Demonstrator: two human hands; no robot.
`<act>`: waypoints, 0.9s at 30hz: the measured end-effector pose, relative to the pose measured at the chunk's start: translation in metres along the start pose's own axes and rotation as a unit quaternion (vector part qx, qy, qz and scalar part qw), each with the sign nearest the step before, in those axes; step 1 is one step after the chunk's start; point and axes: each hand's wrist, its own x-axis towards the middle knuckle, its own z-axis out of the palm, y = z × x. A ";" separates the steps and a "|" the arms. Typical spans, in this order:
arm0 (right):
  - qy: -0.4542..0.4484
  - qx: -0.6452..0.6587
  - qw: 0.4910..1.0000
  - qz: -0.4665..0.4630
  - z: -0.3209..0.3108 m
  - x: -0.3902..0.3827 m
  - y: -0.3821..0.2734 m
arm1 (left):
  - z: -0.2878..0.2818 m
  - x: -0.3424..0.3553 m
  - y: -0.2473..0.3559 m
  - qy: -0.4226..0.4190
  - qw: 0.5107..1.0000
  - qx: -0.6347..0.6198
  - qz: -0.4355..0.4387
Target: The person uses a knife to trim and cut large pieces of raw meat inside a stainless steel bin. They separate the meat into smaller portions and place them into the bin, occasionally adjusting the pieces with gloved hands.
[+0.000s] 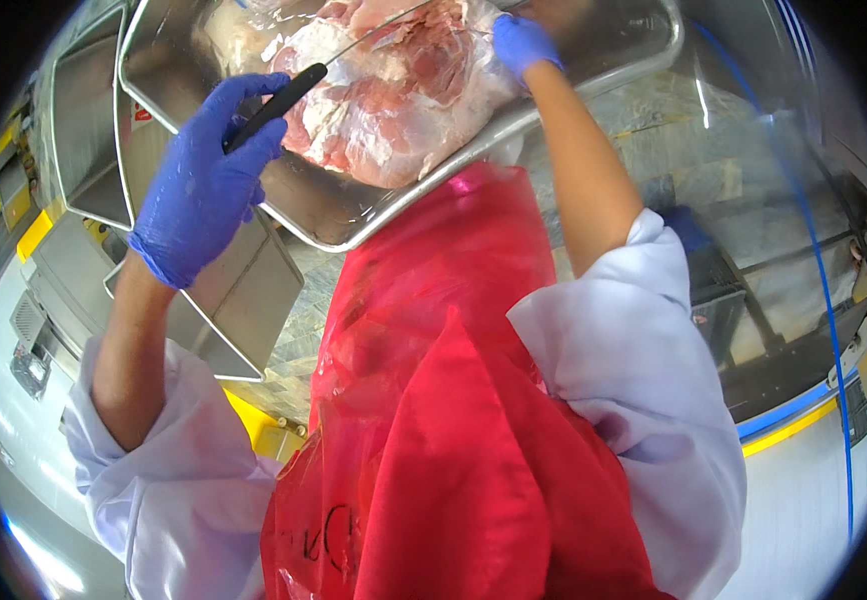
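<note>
A large piece of raw, pale pink meat point(403, 120) with white fat lies in a shallow metal tray point(338, 243) at the top of the head view. My left hand point(201, 180), in a blue glove, is closed around the black handle of a knife point(288, 98). Its thin blade slants up to the right over the meat, and the tip is out of the picture. At the meat's right edge is my gloved right hand point(523, 43), its fingers bent and closed on that edge. Some of those fingertips are hidden.
Metal bins point(93, 115) stand to the left of the tray. A blue hose or cable point(821, 270) hangs down the right side. My red apron point(433, 400) comes up to the tray's near edge. Dark equipment point(768, 330) with a yellow-edged base sits at the right.
</note>
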 end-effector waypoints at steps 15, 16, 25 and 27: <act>0.206 -0.074 0.976 0.018 0.014 -0.015 0.016 | -0.054 0.048 0.041 -0.001 0.858 0.407 0.314; 0.229 -0.050 0.972 -0.001 0.027 -0.002 0.032 | -0.056 0.049 0.044 0.007 0.838 0.432 0.333; 0.294 0.154 0.943 0.028 0.005 -0.035 -0.025 | -0.066 0.052 0.088 -0.025 0.843 0.486 0.229; 0.267 0.264 0.926 0.049 0.001 -0.032 -0.043 | -0.072 0.053 0.099 -0.015 0.849 0.490 0.195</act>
